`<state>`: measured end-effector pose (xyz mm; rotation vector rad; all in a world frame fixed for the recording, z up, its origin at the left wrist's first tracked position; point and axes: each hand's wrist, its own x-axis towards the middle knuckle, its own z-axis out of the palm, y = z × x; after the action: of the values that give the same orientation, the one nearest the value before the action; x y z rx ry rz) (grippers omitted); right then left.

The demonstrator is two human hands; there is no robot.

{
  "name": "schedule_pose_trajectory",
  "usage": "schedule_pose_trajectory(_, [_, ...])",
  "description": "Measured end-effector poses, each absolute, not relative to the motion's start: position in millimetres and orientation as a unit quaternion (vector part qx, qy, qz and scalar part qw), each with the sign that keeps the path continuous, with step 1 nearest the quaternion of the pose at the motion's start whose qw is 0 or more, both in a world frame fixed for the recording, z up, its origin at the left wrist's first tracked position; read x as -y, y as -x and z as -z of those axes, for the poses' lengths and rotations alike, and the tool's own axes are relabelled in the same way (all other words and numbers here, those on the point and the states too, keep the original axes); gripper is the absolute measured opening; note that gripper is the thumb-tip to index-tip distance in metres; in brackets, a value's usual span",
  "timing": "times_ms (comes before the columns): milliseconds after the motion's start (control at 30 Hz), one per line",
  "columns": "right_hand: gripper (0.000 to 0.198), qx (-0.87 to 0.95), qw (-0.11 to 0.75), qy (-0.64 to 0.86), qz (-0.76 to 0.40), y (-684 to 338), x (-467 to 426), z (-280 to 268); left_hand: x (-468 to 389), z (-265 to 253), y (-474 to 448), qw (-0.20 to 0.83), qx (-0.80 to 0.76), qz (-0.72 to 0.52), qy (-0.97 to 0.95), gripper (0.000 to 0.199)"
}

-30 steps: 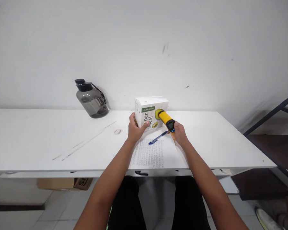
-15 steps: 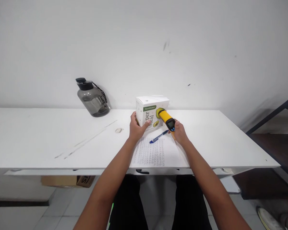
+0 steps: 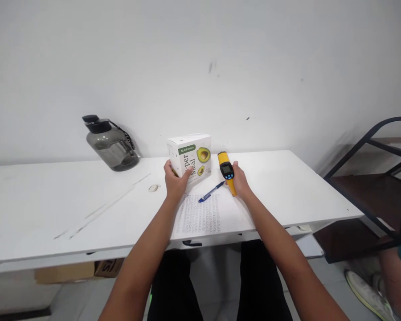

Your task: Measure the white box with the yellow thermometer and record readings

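Note:
My left hand grips a white carton with avocado pictures and a green label, thumb on its front and fingers round the left side. The carton stands upright at the back of the paper. In my right hand is a yellow and black infrared thermometer, its screen and blue buttons facing me and its nose pointing toward the wall, just right of the carton and apart from it. A blue pen lies between my hands on a sheet covered with handwriting.
A grey translucent water bottle leans against the wall at the left of the white table. Dark metal shelving stands at the right. Below the table is a cardboard box. Another person's shoe shows at lower right.
The thermometer has turned away from the carton's front and now points toward the wall, leaving a gap between them. The view has swung to the right; my left hand keeps the carton.

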<state>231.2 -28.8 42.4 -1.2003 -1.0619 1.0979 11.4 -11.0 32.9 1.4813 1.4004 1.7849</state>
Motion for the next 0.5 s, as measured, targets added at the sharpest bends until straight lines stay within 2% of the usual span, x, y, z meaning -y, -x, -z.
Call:
schedule_pose_trajectory(200, [0.069,0.367,0.603,0.484,-0.517,-233.9,19.6,-35.8,11.1,-34.6,-11.5,0.215,-0.516,-0.648,-0.517,0.077])
schedule_pose_trajectory(367, [0.068,0.322,0.645,0.486,-0.494,-241.3,14.8,-34.1,10.7,-33.9,-11.9,0.219,-0.501,-0.657,-0.519,0.078])
schedule_pose_trajectory(500, [0.068,0.342,0.641,0.500,-0.471,-243.5,15.9,-33.0,11.3,-33.4,-12.3,0.222,-0.494,-0.656,-0.525,0.078])
